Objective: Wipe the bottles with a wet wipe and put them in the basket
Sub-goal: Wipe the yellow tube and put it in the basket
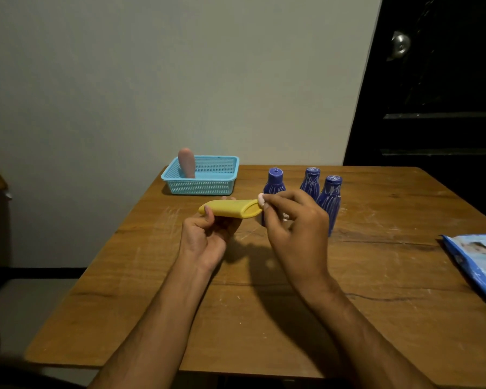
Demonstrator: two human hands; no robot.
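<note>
The left hand (205, 234) holds a yellow bottle (230, 208) on its side above the desk (264, 304), thumb on top and fingers curled beneath, so that grip is closed around the bottle's body. The right hand (295, 220) pinches a small white wipe (261, 198) between thumb and fingertips, pressed at the bottle's right end; a bit more white shows under its curled fingers.

Just behind the right hand, three blue bottles (330, 200) stand upright, close together, on the desk. Further back and to the left, a light blue basket (205, 186) sits near the far edge, with a pink bottle (187, 162) standing in its left part. At the right edge of the desk lies a blue packet of wipes (477, 262), partly cut off by the view.
</note>
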